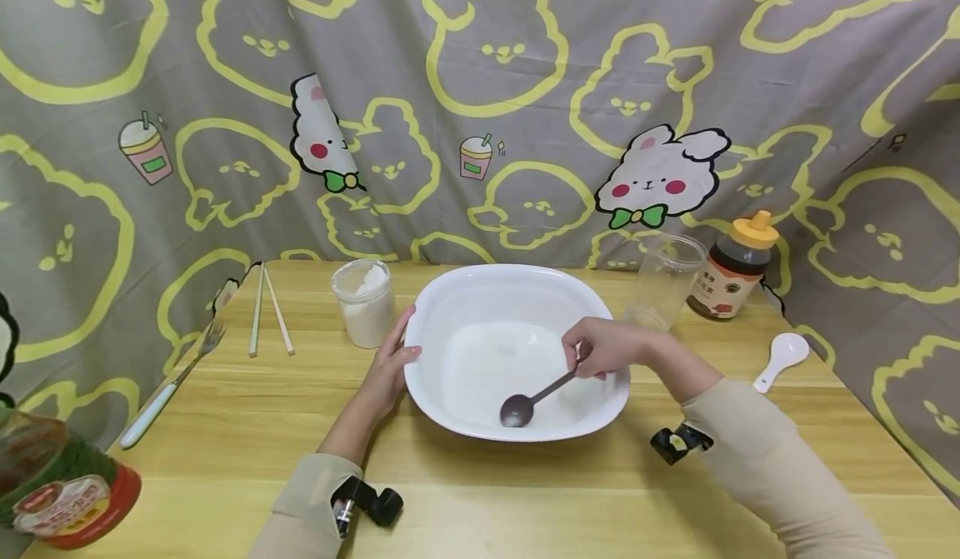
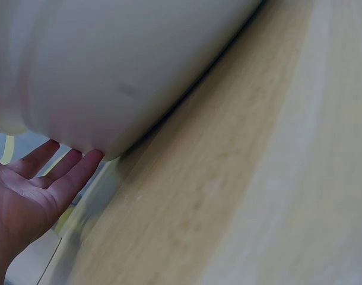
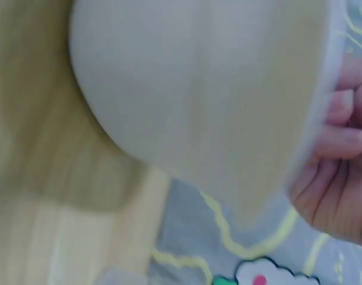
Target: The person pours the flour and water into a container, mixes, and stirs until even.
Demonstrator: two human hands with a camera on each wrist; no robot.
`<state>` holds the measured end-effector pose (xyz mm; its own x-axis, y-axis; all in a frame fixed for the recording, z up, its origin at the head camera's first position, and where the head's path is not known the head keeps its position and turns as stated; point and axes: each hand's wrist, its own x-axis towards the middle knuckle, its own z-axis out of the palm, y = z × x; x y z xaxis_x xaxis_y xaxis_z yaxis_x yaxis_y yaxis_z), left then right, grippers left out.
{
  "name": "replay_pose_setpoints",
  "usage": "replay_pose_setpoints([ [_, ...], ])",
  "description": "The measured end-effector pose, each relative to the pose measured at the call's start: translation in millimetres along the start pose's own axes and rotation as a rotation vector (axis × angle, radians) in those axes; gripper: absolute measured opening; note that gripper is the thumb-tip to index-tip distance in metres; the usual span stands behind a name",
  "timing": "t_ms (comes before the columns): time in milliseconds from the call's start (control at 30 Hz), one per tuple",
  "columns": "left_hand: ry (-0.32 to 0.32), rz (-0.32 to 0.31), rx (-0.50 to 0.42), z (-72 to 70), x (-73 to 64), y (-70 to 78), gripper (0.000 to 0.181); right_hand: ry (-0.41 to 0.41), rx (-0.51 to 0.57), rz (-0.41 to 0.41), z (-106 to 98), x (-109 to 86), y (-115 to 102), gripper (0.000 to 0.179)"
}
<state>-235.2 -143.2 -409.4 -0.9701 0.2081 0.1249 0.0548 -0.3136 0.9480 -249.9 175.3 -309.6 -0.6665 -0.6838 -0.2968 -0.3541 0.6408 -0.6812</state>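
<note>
A white basin (image 1: 517, 286) stands at the middle of the table, with a smooth white layer in its bottom. My left hand (image 1: 388, 376) holds the basin's left side, thumb over the rim and fingers against the outer wall; in the left wrist view the fingertips (image 2: 93, 157) meet that wall. My right hand (image 1: 611, 346) reaches over the right rim and grips the handle of a dark spoon (image 1: 517, 410). The spoon's bowl is down inside the basin, near its front wall. In the right wrist view, the basin wall hides the spoon and part of my right hand (image 3: 341, 160).
Behind the left hand is a jar of white powder (image 1: 366, 305). Chopsticks (image 1: 258, 309) and a fork (image 1: 176, 382) lie left; a red-based jar (image 1: 71, 492) is at the near left. At right are a clear container (image 1: 663, 280), a yellow-capped bottle (image 1: 731, 272) and a white spoon (image 1: 786, 352).
</note>
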Motion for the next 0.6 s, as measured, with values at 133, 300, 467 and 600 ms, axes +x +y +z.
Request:
replay_pose_setpoints([
  [133, -0.002, 0.001, -0.006, 0.2, -0.2, 0.0, 0.067, 0.104, -0.068, 0.066, -13.5, -7.5, 5.0, 0.011],
  [300, -0.004, 0.005, -0.01, 0.1, -0.2, -0.1, 0.067, 0.246, -0.076, 0.142, -15.4, 2.8, 11.6, 0.006],
  [467, -0.005, 0.007, -0.01, 0.4, 0.0, 0.1, 0.067, 0.317, 0.045, 0.096, -1.0, 26.9, 14.4, 0.005],
  [600, 0.001, 0.007, -0.012, 0.7, 0.0, -0.2, 0.067, 0.262, 0.153, 0.062, 11.5, 39.5, 10.3, 0.004],
])
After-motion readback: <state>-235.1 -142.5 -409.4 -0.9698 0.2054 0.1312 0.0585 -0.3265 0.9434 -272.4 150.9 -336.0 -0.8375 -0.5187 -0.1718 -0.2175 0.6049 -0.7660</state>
